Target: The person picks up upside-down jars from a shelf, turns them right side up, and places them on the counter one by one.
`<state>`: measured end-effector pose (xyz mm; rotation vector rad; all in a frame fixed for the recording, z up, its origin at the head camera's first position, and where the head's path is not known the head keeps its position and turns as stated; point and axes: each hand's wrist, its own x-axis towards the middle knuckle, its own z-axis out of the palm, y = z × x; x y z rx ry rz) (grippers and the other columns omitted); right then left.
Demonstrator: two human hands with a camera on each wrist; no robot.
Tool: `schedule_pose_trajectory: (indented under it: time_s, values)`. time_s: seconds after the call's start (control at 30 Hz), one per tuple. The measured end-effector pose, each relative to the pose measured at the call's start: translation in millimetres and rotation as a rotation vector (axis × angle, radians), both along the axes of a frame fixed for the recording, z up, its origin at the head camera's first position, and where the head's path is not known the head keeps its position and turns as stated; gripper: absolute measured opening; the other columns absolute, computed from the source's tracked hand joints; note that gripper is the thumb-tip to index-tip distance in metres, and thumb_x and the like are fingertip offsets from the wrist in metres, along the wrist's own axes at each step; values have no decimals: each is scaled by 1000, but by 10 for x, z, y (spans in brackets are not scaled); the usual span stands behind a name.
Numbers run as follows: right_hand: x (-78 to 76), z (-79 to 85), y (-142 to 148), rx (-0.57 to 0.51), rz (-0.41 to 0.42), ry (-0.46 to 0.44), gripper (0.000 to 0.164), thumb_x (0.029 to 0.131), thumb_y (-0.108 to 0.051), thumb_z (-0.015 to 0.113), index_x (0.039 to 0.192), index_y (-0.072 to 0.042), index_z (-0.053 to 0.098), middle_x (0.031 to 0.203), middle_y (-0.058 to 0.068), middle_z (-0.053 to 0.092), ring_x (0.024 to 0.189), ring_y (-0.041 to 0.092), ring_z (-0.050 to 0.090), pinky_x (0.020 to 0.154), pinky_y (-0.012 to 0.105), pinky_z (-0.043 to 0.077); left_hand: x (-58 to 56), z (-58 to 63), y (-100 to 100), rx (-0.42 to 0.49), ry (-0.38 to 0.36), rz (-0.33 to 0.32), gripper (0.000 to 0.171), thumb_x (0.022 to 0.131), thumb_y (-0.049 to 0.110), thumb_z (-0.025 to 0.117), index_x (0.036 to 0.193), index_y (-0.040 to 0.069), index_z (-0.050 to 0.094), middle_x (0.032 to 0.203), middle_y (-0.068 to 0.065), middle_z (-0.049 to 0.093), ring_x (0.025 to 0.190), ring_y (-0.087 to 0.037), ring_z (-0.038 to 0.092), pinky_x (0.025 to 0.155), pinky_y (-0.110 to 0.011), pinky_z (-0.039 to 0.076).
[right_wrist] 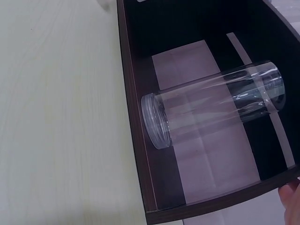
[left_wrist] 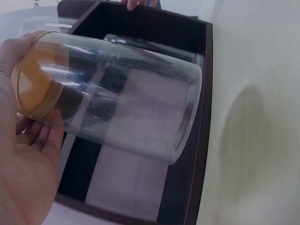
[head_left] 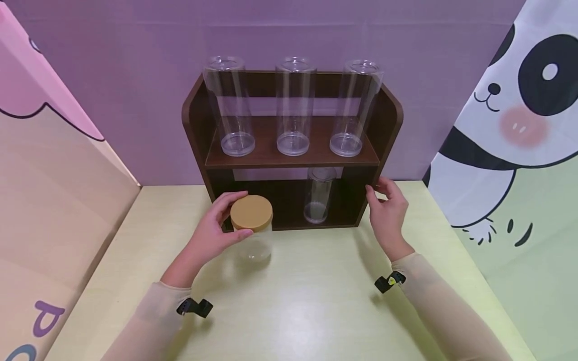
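My left hand holds a clear jar by its tan lid, with the thumb in front and the fingers around the far side. The jar is upright, just off the table and before the lower left of a dark brown two-tier shelf. At the shelf's right side panel my right hand grips the edge between thumb and fingers; only fingertips show in the right wrist view. One clear cylinder stands in the lower compartment, right of its middle.
On the upper tier stand three tall clear cylinders: left, middle and right. The shelf stands on a pale table against a purple backdrop. Patterned side panels with a panda and pink shapes flank the table.
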<state>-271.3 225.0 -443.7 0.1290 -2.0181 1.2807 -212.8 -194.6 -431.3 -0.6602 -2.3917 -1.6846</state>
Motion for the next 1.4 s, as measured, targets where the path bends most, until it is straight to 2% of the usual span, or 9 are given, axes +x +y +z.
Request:
schedule_pose_trajectory:
  time_s: [0.23,0.47,0.93,1.4]
  values:
    - [-5,-6,-23,27,-3,18,17,105,-7,76,119,1,75,114,14,77,100,14,70,78,10,56,63,-79,-249,-46,-28,111,81,92,8,92,162,12,52,152,-7,54,140,-25,53,118,-14,37]
    - [19,-17,-18,31,-21,-15,19,106,-11,75,123,0,75,117,13,77,103,19,71,79,9,55,93,-220,-430,-31,-31,180,82,93,8,91,164,14,51,158,-8,53,139,-13,49,115,-10,37]
    - [27,-12,-22,26,-16,-13,20,106,-11,76,123,-1,75,117,14,77,105,21,72,81,8,55,75,-346,-493,-43,-35,228,83,92,8,92,164,10,50,156,-9,51,142,-22,47,114,-11,39]
    - [22,-13,-25,14,-22,-6,20,105,-9,77,122,1,75,116,16,76,106,25,73,80,7,54,31,-436,-485,-30,-20,245,83,92,8,91,164,11,49,154,-8,50,141,-19,48,113,-10,40]
